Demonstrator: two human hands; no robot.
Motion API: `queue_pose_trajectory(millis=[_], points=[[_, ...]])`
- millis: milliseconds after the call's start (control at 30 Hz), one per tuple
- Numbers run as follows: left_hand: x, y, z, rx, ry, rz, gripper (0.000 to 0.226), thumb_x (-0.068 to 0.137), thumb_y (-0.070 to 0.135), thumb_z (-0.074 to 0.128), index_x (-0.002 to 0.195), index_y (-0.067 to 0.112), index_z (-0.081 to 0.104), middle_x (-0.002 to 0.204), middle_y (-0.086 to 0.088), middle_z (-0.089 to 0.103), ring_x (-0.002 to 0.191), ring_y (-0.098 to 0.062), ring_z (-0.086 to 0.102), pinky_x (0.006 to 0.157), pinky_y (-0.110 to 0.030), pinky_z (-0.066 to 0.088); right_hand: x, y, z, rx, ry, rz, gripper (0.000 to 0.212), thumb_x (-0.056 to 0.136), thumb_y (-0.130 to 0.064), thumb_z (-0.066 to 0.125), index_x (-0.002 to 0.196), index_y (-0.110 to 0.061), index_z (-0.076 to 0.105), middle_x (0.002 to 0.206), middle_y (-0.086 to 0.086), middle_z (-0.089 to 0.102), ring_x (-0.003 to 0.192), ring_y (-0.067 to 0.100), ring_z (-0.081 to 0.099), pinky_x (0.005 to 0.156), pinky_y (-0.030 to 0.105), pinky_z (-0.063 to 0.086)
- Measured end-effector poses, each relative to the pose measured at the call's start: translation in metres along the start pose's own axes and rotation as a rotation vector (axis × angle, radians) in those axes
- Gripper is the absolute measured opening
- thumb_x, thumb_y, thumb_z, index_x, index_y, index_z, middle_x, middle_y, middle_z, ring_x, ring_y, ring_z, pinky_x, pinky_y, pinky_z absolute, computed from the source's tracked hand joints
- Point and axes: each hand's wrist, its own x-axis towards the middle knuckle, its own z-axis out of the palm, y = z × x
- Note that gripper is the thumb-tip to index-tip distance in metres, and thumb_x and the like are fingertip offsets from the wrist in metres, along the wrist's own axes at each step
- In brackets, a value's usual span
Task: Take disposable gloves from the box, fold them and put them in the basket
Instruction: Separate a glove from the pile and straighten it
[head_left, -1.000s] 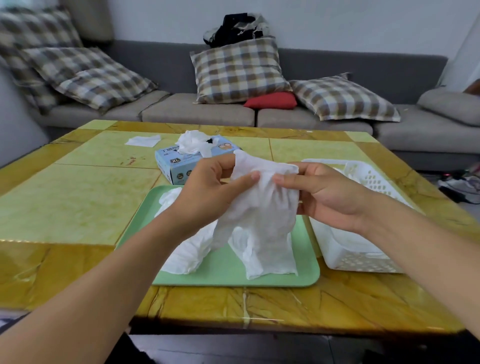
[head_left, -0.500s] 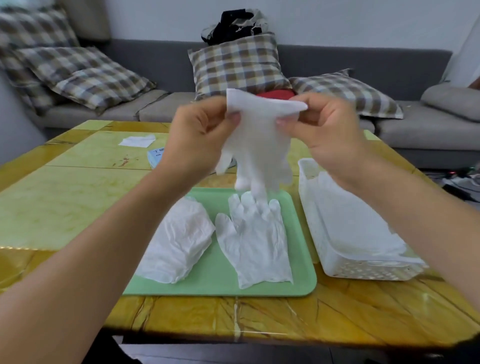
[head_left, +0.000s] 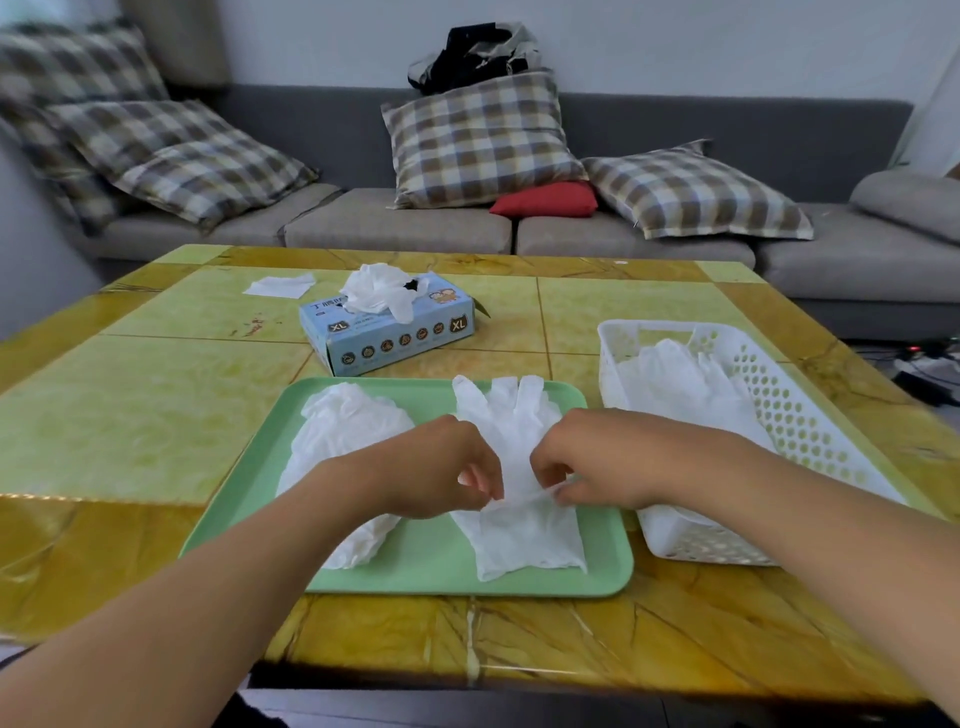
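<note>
A white disposable glove (head_left: 511, 415) lies flat on the green tray (head_left: 431, 571), fingers pointing away, on top of another flat glove (head_left: 530, 540). My left hand (head_left: 441, 473) and my right hand (head_left: 597, 457) each pinch the upper glove's cuff edge just above the tray. A crumpled pile of gloves (head_left: 337, 441) lies on the tray's left side. The blue glove box (head_left: 387, 332) stands behind the tray with gloves bulging from its opening. The white perforated basket (head_left: 800, 415) at the right holds folded gloves (head_left: 680, 379).
A white scrap (head_left: 280, 286) lies on the yellow-green table (head_left: 130, 415) at the far left. A grey sofa (head_left: 415, 228) with checked cushions stands behind the table. Cables lie on the floor at the right.
Both hands have come down from chest height, carrying the glove by its cuff and laying it over the flat glove on the tray.
</note>
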Motion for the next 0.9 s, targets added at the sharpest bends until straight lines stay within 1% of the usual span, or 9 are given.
queue_pose_trajectory(millis=[67,133,200,300,400,533,733,833,900], points=[[-0.002,0.003,0.000,0.019,0.021,0.012,0.015,0.090,0.013,0.070,0.100,0.020,0.078,0.096,0.012,0.076,0.088,0.002,0.067,0.081,-0.010,0.051,-0.002,-0.001,-0.003,0.047,0.012,-0.028,0.011,0.093,-0.026,0.065,0.100,-0.019,0.067,0.098,-0.004,0.064,0.086,0.013,0.057,0.071,0.031,0.048],[-0.004,0.006,-0.003,0.031,0.047,0.026,0.014,0.090,0.016,0.069,0.099,0.023,0.078,0.095,0.013,0.075,0.090,0.003,0.065,0.079,-0.007,0.048,-0.004,-0.001,-0.004,0.094,0.018,-0.051,0.011,0.091,-0.026,0.069,0.096,-0.017,0.065,0.094,-0.003,0.064,0.085,0.014,0.058,0.071,0.031,0.048],[-0.007,0.005,-0.007,0.019,0.055,0.023,0.014,0.091,0.018,0.069,0.097,0.027,0.078,0.094,0.015,0.074,0.091,0.007,0.063,0.076,-0.004,0.045,-0.005,-0.002,-0.003,0.097,0.006,-0.050,0.012,0.089,-0.025,0.071,0.091,-0.017,0.062,0.086,-0.005,0.060,0.076,0.011,0.055,0.063,0.028,0.044],[-0.012,0.001,-0.009,0.001,-0.033,0.009,0.011,0.091,0.022,0.070,0.099,0.027,0.077,0.095,0.017,0.073,0.091,0.009,0.062,0.079,-0.006,0.047,-0.006,-0.006,0.000,0.089,-0.035,-0.060,0.016,0.088,-0.026,0.072,0.083,-0.020,0.057,0.077,-0.008,0.054,0.064,0.006,0.046,0.055,0.024,0.037],[-0.013,0.000,-0.004,0.045,-0.109,-0.003,0.012,0.092,0.026,0.071,0.102,0.025,0.076,0.099,0.019,0.073,0.092,0.007,0.062,0.086,-0.013,0.048,-0.006,-0.013,0.005,0.091,-0.067,-0.060,0.018,0.087,-0.031,0.073,0.083,-0.021,0.057,0.081,-0.007,0.056,0.068,0.007,0.049,0.059,0.028,0.041],[-0.013,0.002,-0.001,0.068,-0.138,-0.006,0.013,0.090,0.032,0.073,0.102,0.027,0.075,0.101,0.020,0.071,0.093,0.008,0.060,0.088,-0.013,0.046,-0.006,-0.016,0.009,0.064,-0.073,-0.051,0.022,0.085,-0.035,0.074,0.087,-0.020,0.059,0.084,-0.005,0.058,0.073,0.015,0.055,0.060,0.032,0.044],[-0.016,0.006,0.004,0.180,-0.185,0.008,0.017,0.087,0.042,0.075,0.100,0.032,0.073,0.106,0.017,0.066,0.099,-0.001,0.058,0.094,-0.031,0.049,-0.004,-0.022,0.018,-0.039,-0.078,-0.045,0.036,0.077,-0.052,0.079,0.088,-0.022,0.062,0.086,-0.003,0.060,0.073,0.017,0.058,0.054,0.030,0.038],[-0.021,0.011,0.003,0.277,-0.214,0.008,0.024,0.088,0.037,0.074,0.110,0.034,0.067,0.113,0.017,0.058,0.107,-0.004,0.053,0.097,-0.031,0.047,-0.001,-0.022,0.025,-0.070,-0.069,-0.044,0.019,0.086,-0.035,0.071,0.088,-0.019,0.061,0.089,0.000,0.059,0.073,0.021,0.057,0.054,0.031,0.038],[-0.023,0.016,-0.003,0.271,-0.235,-0.005,0.038,0.086,0.031,0.071,0.122,0.034,0.061,0.123,0.016,0.054,0.117,-0.004,0.049,0.103,-0.030,0.043,-0.001,-0.022,0.024,-0.070,-0.059,-0.052,0.010,0.089,-0.023,0.063,0.083,-0.017,0.058,0.085,0.002,0.056,0.067,0.021,0.052,0.054,0.032,0.037]])
